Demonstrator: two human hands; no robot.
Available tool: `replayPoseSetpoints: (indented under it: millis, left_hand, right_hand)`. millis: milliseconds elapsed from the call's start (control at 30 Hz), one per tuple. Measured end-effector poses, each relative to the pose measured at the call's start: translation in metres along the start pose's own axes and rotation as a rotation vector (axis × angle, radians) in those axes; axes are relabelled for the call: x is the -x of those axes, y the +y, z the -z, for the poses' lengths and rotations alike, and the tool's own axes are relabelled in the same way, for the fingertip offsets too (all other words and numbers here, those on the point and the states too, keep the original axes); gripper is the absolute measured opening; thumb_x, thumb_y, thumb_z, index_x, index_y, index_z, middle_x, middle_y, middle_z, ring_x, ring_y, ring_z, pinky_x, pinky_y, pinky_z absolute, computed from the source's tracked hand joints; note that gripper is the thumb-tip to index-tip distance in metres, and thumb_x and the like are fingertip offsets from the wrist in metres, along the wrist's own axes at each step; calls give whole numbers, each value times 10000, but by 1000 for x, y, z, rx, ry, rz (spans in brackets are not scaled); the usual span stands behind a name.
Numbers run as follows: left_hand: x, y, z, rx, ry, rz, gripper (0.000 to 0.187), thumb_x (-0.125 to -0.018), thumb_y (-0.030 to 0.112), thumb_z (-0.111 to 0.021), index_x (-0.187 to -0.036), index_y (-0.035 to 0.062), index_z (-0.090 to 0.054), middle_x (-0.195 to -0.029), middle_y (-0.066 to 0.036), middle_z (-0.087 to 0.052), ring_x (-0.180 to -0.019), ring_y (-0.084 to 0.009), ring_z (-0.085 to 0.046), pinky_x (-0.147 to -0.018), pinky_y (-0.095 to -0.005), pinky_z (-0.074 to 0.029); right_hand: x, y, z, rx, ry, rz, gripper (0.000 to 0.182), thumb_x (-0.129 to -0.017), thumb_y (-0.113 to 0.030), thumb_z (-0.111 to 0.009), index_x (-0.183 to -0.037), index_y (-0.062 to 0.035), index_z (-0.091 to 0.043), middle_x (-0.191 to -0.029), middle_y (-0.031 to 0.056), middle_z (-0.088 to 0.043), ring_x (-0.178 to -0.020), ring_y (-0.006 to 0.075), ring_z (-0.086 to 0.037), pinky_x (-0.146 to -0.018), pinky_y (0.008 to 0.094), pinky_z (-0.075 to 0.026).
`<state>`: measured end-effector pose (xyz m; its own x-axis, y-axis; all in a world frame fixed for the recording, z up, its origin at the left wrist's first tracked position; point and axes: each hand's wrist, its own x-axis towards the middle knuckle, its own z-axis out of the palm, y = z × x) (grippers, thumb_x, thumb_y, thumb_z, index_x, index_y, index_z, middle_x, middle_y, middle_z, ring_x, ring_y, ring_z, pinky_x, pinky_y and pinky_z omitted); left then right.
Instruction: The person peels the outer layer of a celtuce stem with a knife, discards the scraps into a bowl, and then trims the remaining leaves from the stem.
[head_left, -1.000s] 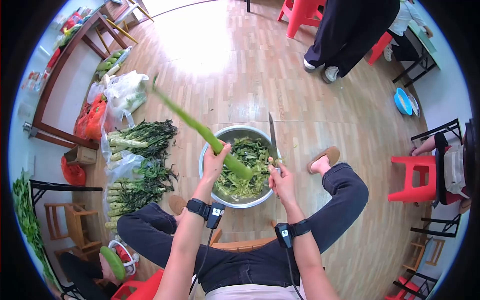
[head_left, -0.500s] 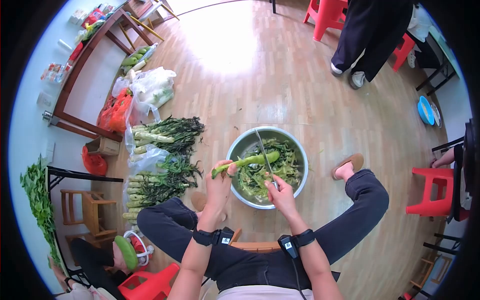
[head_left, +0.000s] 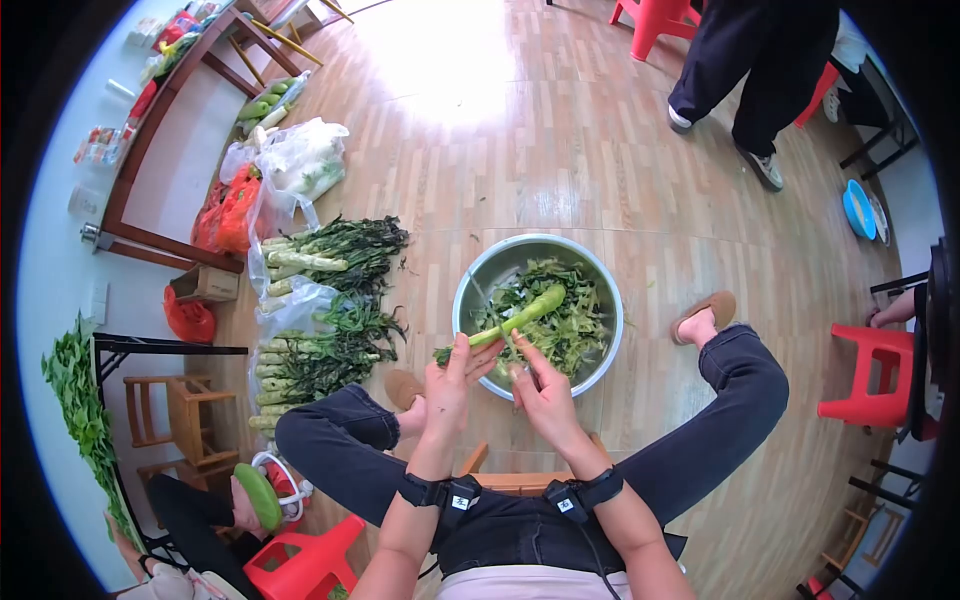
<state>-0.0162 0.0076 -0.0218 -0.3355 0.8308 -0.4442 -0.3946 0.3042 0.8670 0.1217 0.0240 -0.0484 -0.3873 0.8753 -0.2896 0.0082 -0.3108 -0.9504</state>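
Note:
My left hand [head_left: 455,380] holds a green celtuce stalk [head_left: 540,303] near its lower end, thumb on one side and fingers beneath. The stalk slants up to the right above a metal basin [head_left: 617,325]. My right hand [head_left: 541,395] grips a knife [head_left: 486,303] close against the stalk; its thin blade points up to the left and is faint, and the handle is mostly hidden in the fingers. Green peelings and leaves [head_left: 575,335] lie in the basin, which stands on the floor between my feet.
Leafy celtuce stalks [head_left: 330,330] lie in bundles on the floor at left, beside plastic bags [head_left: 305,165]. A person in dark trousers [head_left: 760,70] stands at upper right. Red stools [head_left: 875,375] stand at right. Another person's leg [head_left: 195,510] shows at lower left.
The knife has swung from pointing upward across the stalk to slanting up-left beside it. My hands have come closer together and lower. The standing person's feet have moved apart.

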Motion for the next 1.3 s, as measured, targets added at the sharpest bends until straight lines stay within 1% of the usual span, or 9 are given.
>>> replayPoseSetpoints:
  millis: [133, 233, 600, 867, 1033, 1100, 1167, 1233, 1300]
  left_hand:
    - [-2, -17, -2, -72, 23, -9, 430, -959, 355, -425, -1126, -32, -510, -1057, -158, -610, -952, -217, -620, -828, -321, -490]
    - [0, -24, -10, 55, 33, -97, 373, -967, 314, -426, -1115, -14, -523, -1009, -101, -623, -889, -143, -605, -789, -266, -478]
    - [13, -22, -36, -44, 97, -232, 224, -975, 244, -431, -933, 38, -509, -747, 29, -517, -646, -37, -428, -553, -207, -346]
    - [20, -18, -41, -24, 87, -194, 240, -977, 248, -418, -951, 25, -502, -876, -48, -578, -782, -99, -562, -687, -223, -466]
    - [16, -20, -37, 96, 43, -127, 249, -974, 250, -416, -982, 13, -494, -1048, -121, -590, -995, -208, -609, -770, -269, -500]
    - [14, -17, -34, -20, -22, -178, 320, -985, 292, -363, -1114, 19, -469, -1111, -177, -581, -1051, -254, -587, -806, -292, -491]
    - [13, -8, -34, -95, -47, -214, 320, -985, 275, -366, -1141, 13, -464, -1109, -175, -582, -1033, -252, -596, -803, -292, -492]
    - [13, -3, -31, -171, -72, -254, 324, -985, 259, -369, -1169, 8, -458, -1107, -173, -582, -1016, -251, -605, -800, -292, -494]
    - [10, -5, -27, -220, -121, -297, 318, -972, 227, -416, -1191, 3, -464, -1105, -162, -586, -1001, -245, -611, -786, -272, -493]
  right_hand:
    - [13, -29, -5, 335, 27, 83, 497, -881, -175, -564, -1347, -95, -410, -538, 25, -466, -473, 77, -446, -496, 223, -395]
    - [16, -28, -12, 458, 152, 321, 538, -850, -293, -599, -1327, -107, -432, -669, 142, -608, -569, 291, -610, -514, 362, -461]
    - [20, -38, -4, 564, 223, 293, 528, -839, -280, -614, -1310, -104, -453, -681, 146, -618, -555, 285, -608, -496, 363, -458]
    - [15, -41, 4, 523, 260, 158, 457, -853, -271, -597, -1275, -124, -502, -539, 144, -543, -466, 280, -561, -468, 367, -429]
    - [3, -14, 13, 213, 270, 22, 420, -881, -271, -566, -1268, -119, -511, -474, 74, -434, -409, 147, -404, -440, 302, -358]
    - [-2, -6, 15, 175, 271, -4, 407, -883, -275, -561, -1256, -114, -522, -477, 67, -427, -421, 131, -391, -438, 293, -347]
    - [-6, -5, 17, 136, 273, -30, 396, -886, -278, -556, -1243, -109, -532, -481, 60, -420, -433, 115, -378, -435, 284, -336]
    - [-8, -9, 18, 171, 244, -42, 379, -906, -183, -541, -1272, -92, -510, -522, -42, -426, -460, 37, -391, -431, 212, -326]
    - [-12, -4, 18, 182, 266, -52, 376, -895, -235, -547, -1240, -86, -531, -511, 15, -441, -449, 79, -405, -438, 256, -339]
